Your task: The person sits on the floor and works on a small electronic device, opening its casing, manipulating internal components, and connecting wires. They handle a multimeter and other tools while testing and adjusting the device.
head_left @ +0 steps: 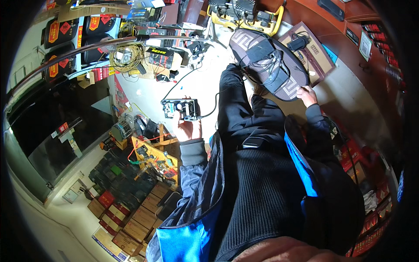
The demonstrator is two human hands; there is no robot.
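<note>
Open-cased device (180,108), its boards and parts exposed, is held up to the left of the patterned pad (290,63), which is taken as the landmark. It is clamped in the left hand (188,129), the thumb laid over the near edge and fingertips showing at the far one, presumably so that the open face is kept upward and in the light. By the right hand (308,95), the near right rim of the pad is met with bent fingers; whether the rim is gripped or merely touched cannot be told, though the pad may be steadied that way. A black cable (216,99) is run from the device's right end toward the pad, its slack probably left so that the device can be lifted freely. On the pad, dark cables (274,65) are heaped between two flat black pieces, perhaps to be kept within reach. Beyond the pad's right side, a black adapter (298,42) is rested on a cardboard box (324,61); behind the pad, a yellow-framed machine (277,22) is stood
</note>
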